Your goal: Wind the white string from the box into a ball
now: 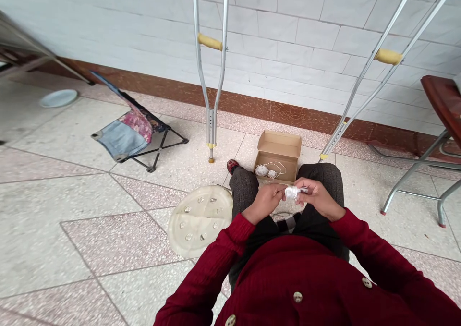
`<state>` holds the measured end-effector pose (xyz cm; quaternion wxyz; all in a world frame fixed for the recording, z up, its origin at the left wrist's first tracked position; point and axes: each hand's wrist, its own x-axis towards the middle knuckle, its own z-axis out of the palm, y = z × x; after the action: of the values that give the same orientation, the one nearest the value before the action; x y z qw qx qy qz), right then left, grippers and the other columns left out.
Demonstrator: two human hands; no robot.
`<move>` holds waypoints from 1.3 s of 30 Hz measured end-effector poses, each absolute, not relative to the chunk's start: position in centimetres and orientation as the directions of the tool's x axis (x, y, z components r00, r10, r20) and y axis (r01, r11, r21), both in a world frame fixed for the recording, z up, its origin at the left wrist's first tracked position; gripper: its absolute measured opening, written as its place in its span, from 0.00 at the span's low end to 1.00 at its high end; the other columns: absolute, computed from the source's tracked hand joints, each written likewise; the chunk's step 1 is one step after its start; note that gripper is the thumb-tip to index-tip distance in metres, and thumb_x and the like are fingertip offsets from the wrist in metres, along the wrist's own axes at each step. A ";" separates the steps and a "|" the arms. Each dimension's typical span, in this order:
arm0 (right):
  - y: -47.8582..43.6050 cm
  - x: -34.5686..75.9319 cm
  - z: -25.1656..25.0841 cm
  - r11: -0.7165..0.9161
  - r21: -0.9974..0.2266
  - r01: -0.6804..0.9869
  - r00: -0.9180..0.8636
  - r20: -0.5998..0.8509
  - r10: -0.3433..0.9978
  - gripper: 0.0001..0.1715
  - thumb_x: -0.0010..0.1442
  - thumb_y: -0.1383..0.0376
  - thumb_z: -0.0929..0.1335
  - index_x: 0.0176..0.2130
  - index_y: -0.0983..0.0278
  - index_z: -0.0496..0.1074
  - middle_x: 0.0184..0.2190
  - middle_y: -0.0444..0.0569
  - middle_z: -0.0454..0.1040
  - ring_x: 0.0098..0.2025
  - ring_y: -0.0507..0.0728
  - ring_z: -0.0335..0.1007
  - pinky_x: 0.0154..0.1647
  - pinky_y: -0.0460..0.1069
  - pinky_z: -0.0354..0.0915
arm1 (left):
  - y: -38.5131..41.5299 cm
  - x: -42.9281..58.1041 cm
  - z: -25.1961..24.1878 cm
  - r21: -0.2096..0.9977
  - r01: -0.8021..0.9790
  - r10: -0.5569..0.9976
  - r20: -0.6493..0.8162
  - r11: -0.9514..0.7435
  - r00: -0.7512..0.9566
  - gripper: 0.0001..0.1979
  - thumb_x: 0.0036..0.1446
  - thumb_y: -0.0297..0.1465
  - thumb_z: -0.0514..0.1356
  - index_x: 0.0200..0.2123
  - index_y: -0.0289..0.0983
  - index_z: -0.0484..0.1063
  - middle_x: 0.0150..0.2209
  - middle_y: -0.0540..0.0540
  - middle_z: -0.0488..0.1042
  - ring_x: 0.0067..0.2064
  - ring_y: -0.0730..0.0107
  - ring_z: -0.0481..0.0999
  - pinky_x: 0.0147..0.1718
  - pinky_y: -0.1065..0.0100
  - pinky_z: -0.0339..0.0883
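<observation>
A small white bundle of yarn [291, 193] is held above my lap, between both hands. My left hand [265, 202] pinches its left end with thumb and fingers together. My right hand [320, 199] closes around its right side, where a thin, pale end pokes out toward the fingers; I cannot make out what that end is. Just beyond my hands, an opened cardboard box [280, 146] rests on the floor by my feet. Inside it lie white yarn balls [262, 170] and a loose looping strand.
One crutch [210, 124] leans on the tiled wall ahead, another crutch [355, 93] to the right. A folding chair [126, 136] and a round pale lid [198, 220] are on the left. A stool [418, 167] stands right; a pale blue basin [58, 98] lies far left.
</observation>
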<state>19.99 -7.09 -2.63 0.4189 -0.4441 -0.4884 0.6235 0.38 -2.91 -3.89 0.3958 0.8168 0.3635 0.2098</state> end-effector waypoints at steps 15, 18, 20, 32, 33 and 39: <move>-7.7 20.2 -3.4 -0.126 -0.992 -0.006 -0.294 -0.118 0.949 0.13 0.52 0.58 0.74 0.34 0.62 0.71 0.34 0.46 0.70 0.27 0.52 0.68 0.24 0.47 0.65 | -2.5 0.0 -3.8 0.830 0.446 0.775 -0.025 -0.336 0.631 0.19 0.65 0.33 0.50 0.23 0.36 0.71 0.24 0.50 0.73 0.30 0.70 0.71 0.42 0.68 0.64; -5.2 21.2 -2.5 -0.099 -0.995 -0.024 -0.036 -0.098 0.995 0.15 0.51 0.58 0.74 0.35 0.62 0.69 0.27 0.43 0.70 0.24 0.52 0.66 0.23 0.47 0.63 | -3.6 1.2 -4.6 0.857 0.424 0.748 -0.071 -0.294 0.660 0.20 0.65 0.34 0.50 0.23 0.35 0.71 0.25 0.50 0.73 0.30 0.71 0.71 0.35 0.71 0.63; -3.5 21.8 -3.2 -0.066 -0.993 0.100 0.064 -0.060 0.996 0.12 0.52 0.60 0.73 0.33 0.63 0.69 0.26 0.43 0.69 0.23 0.51 0.65 0.23 0.47 0.62 | -4.2 1.8 -4.6 0.831 0.434 0.727 -0.053 -0.348 0.685 0.19 0.65 0.33 0.51 0.22 0.36 0.70 0.25 0.50 0.72 0.30 0.71 0.71 0.35 0.71 0.62; -6.1 18.8 -4.1 -0.110 -0.994 0.012 -0.203 -0.110 0.973 0.14 0.52 0.58 0.72 0.33 0.62 0.67 0.29 0.42 0.67 0.25 0.50 0.67 0.23 0.45 0.64 | 0.9 0.0 -4.0 0.830 0.412 0.793 0.058 -0.375 0.606 0.17 0.63 0.32 0.52 0.24 0.35 0.72 0.24 0.51 0.73 0.30 0.72 0.70 0.42 0.69 0.64; -5.6 19.0 -3.7 -0.116 -0.993 -0.014 -0.171 -0.112 0.979 0.15 0.52 0.57 0.73 0.33 0.62 0.67 0.27 0.42 0.67 0.25 0.50 0.67 0.23 0.46 0.64 | 0.5 0.4 -4.5 0.868 0.387 0.801 0.020 -0.311 0.598 0.18 0.64 0.32 0.51 0.23 0.35 0.72 0.24 0.51 0.73 0.30 0.72 0.70 0.37 0.71 0.64; -1.9 21.1 -4.4 -0.016 -0.972 0.233 0.014 -0.013 1.000 0.08 0.53 0.64 0.70 0.34 0.63 0.68 0.28 0.44 0.68 0.25 0.51 0.64 0.25 0.47 0.62 | -3.4 1.6 -5.8 0.866 0.413 0.764 -0.057 -0.282 0.642 0.20 0.65 0.32 0.51 0.20 0.35 0.69 0.24 0.50 0.72 0.29 0.72 0.71 0.37 0.71 0.64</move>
<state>21.15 -1.86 -4.39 0.4371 -0.5621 -0.5484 0.4384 1.61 -3.40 -5.83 0.4646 0.7780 0.3783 0.1891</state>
